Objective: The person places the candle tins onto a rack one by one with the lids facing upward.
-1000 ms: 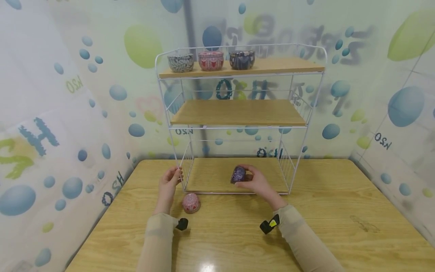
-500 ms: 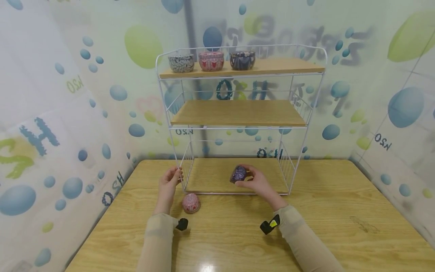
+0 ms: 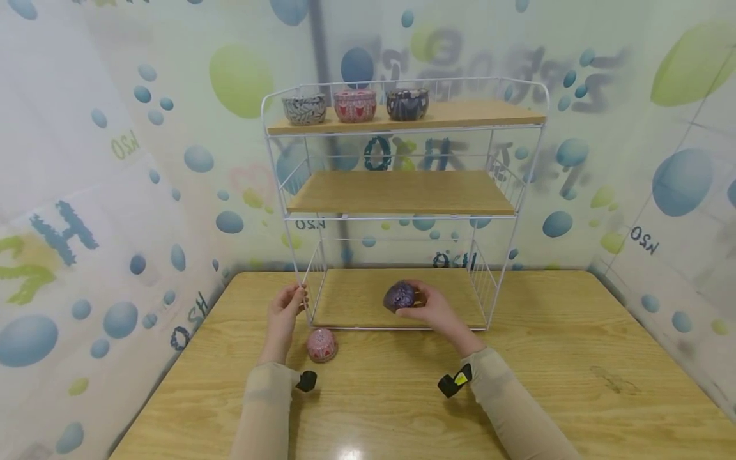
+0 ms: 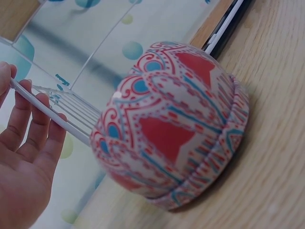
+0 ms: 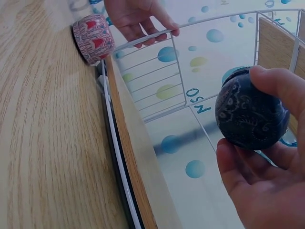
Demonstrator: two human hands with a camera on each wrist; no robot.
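The white wire rack [image 3: 402, 191] stands at the table's [image 3: 575, 383] back edge, steady as before — my left hand [image 3: 284, 313] still grips its front-left corner post, fingers curled round the wire. My right hand [image 3: 431, 310], clamped on the dark purple tin lid [image 3: 400, 296], has turned it slightly over the bottom shelf's front edge, so I judge it isn't set down yet. The red patterned lid [image 3: 322, 345] hasn't moved — it lies on the table just off the rack's front-left corner.
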